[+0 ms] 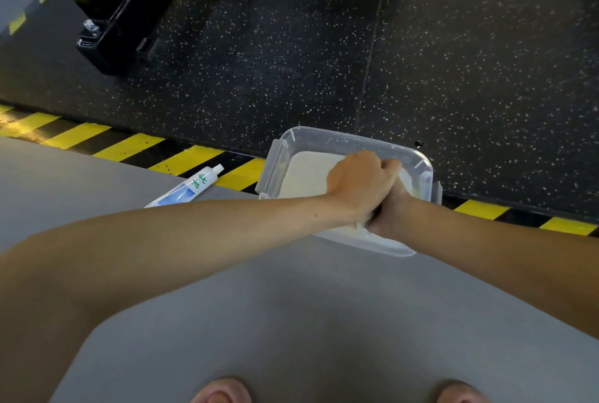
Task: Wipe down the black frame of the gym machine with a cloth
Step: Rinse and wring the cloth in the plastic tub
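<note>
Both hands are held over the tub (pixel 424 169) of cloudy water by the striped edge of the grey floor (pixel 291 305). The left hand (pixel 359 182) is clenched, presumably on the cloth, which is hardly seen. The right hand (pixel 393 208) is mostly hidden, so its grip cannot be told. The black frame (pixel 107 13), well apart, is judged not yet wiped.

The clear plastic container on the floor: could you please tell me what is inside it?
A pale, cloudy layer lies in the container. The left hand and right hand, clasped together, cover the rest.
</note>
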Available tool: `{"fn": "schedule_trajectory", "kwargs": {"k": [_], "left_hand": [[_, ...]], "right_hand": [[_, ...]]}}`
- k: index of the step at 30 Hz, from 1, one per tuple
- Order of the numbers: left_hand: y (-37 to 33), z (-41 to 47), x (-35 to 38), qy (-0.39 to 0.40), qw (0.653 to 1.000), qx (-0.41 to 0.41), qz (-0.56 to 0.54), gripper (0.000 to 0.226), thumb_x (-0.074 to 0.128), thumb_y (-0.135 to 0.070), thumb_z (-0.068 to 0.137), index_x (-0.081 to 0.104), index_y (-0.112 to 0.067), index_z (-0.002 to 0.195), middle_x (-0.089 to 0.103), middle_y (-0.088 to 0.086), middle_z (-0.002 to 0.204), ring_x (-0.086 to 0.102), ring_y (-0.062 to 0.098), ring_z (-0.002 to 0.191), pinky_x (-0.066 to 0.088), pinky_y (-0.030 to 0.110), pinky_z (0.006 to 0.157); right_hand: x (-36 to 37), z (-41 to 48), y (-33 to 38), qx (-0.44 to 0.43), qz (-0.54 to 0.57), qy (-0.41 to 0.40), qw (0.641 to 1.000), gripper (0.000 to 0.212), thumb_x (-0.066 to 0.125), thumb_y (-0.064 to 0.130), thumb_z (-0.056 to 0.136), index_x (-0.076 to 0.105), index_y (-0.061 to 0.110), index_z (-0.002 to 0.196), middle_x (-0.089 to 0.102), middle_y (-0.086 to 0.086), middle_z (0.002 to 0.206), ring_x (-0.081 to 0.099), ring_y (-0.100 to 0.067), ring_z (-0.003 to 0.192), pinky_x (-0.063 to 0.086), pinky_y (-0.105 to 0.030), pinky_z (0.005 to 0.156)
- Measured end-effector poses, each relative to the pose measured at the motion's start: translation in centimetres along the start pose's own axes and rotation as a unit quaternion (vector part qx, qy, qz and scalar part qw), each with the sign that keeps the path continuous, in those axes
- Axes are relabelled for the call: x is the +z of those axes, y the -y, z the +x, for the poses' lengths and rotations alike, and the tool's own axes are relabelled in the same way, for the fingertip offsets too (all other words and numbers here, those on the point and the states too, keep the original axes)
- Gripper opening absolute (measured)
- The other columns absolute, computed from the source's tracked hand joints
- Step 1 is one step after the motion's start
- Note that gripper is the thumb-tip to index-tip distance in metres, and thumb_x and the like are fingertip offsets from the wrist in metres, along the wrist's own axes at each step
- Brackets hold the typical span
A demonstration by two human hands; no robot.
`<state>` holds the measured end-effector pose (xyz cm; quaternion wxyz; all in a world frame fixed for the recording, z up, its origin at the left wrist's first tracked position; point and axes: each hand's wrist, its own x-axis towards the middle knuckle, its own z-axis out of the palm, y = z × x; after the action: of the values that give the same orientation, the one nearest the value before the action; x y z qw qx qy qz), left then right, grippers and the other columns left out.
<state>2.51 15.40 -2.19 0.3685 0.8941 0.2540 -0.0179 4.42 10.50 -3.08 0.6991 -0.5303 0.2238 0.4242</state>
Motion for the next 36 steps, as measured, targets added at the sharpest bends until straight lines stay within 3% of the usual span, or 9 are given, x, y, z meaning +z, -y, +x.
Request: {"fn": "schedule_trajectory", "kwargs": {"k": [3,12,17,21,24,26,29,33,36], "left_hand": [[0.5,0.4,0.2,-0.018,1.000,0.011,0.008,0.044,0.039,-0.025,0.095,0.040,-0.013,0.053,0.044,-0.001,0.057,0.049,0.024,0.064,0.027,0.032,0.053],[3.4,2.2,0.2,0.040,0.998,-0.008,0.049,0.038,0.032,-0.021,0.097,0.045,-0.011,0.062,0.059,0.013,0.085,0.055,0.032,0.083,0.034,0.034,0.065],[6.5,3.3,-2.4,0.082,0.980,0.017,0.181,0.045,0.026,-0.028,0.101,0.047,-0.010,0.065,0.057,0.008,0.079,0.059,0.032,0.088,0.039,0.034,0.070],[6.8,5.3,-5.9,0.340,0.934,0.013,0.107,0.033,0.037,-0.043,0.094,0.053,-0.019,0.078,0.044,-0.004,0.074,0.042,0.019,0.072,0.039,0.036,0.067],[4.8,5.6,-8.4,0.424,0.895,-0.010,0.138,0.021,0.058,-0.020,0.089,0.051,-0.024,0.108,0.050,0.000,0.086,0.043,0.019,0.074,0.037,0.030,0.059],[4.2,5.9,-9.0,0.441,0.893,0.020,0.085,0.043,0.065,-0.004,0.084,0.052,-0.025,0.119,0.057,-0.002,0.095,0.048,0.011,0.075,0.038,0.022,0.056],[4.0,6.0,-8.4,0.420,0.907,0.016,0.029,0.045,0.071,0.003,0.079,0.049,-0.016,0.113,0.063,0.002,0.094,0.050,0.007,0.069,0.040,0.017,0.052],[5.0,5.9,-8.2,0.402,0.905,-0.020,0.135,0.052,0.074,-0.003,0.080,0.036,-0.018,0.112,0.056,0.004,0.100,0.054,0.017,0.082,0.048,0.023,0.064],[5.7,5.5,-8.2,0.415,0.892,0.002,0.179,0.029,0.067,-0.009,0.084,0.054,-0.015,0.109,0.064,0.005,0.106,0.061,0.020,0.090,0.051,0.028,0.075]], "right_hand": [[-0.3,0.8,-0.1,0.019,0.032,-0.048,0.998,0.037,0.027,0.028,0.100,0.042,0.015,0.070,0.044,-0.005,0.037,0.047,-0.019,0.029,0.032,-0.011,0.035],[-0.2,0.8,-0.1,0.041,-0.186,-0.111,0.975,0.040,0.025,0.016,0.102,0.051,0.008,0.072,0.043,-0.006,0.042,0.027,-0.010,0.021,0.017,-0.013,0.029],[-0.5,1.1,0.5,-0.063,-0.539,-0.067,0.837,0.041,0.038,0.037,0.102,0.055,0.006,0.081,0.054,-0.008,0.066,0.048,-0.018,0.053,0.036,-0.026,0.050],[-1.4,1.5,1.5,-0.039,-0.633,-0.024,0.773,0.041,0.045,0.043,0.098,0.061,0.008,0.112,0.061,-0.011,0.111,0.057,-0.027,0.096,0.047,-0.035,0.082],[-1.6,1.5,1.8,-0.096,-0.701,-0.010,0.707,0.042,0.063,0.041,0.087,0.060,0.016,0.120,0.048,-0.006,0.133,0.049,-0.026,0.119,0.048,-0.035,0.092],[-1.2,1.0,1.9,-0.191,-0.647,0.029,0.737,0.047,0.072,0.024,0.081,0.054,0.019,0.124,0.049,-0.001,0.125,0.050,-0.022,0.115,0.050,-0.025,0.082],[-0.6,0.4,2.0,-0.175,-0.494,0.103,0.846,0.058,0.068,-0.004,0.079,0.044,0.023,0.125,0.062,-0.007,0.104,0.058,-0.012,0.080,0.049,-0.018,0.059],[-1.3,0.6,2.4,-0.217,-0.576,0.069,0.785,0.030,0.064,-0.001,0.084,0.062,0.016,0.108,0.062,-0.007,0.086,0.056,-0.015,0.069,0.046,-0.021,0.055],[-2.0,0.7,3.0,-0.245,-0.575,0.053,0.779,0.020,0.071,0.004,0.080,0.055,0.015,0.083,0.054,0.001,0.076,0.049,-0.012,0.068,0.037,-0.018,0.053]]}}
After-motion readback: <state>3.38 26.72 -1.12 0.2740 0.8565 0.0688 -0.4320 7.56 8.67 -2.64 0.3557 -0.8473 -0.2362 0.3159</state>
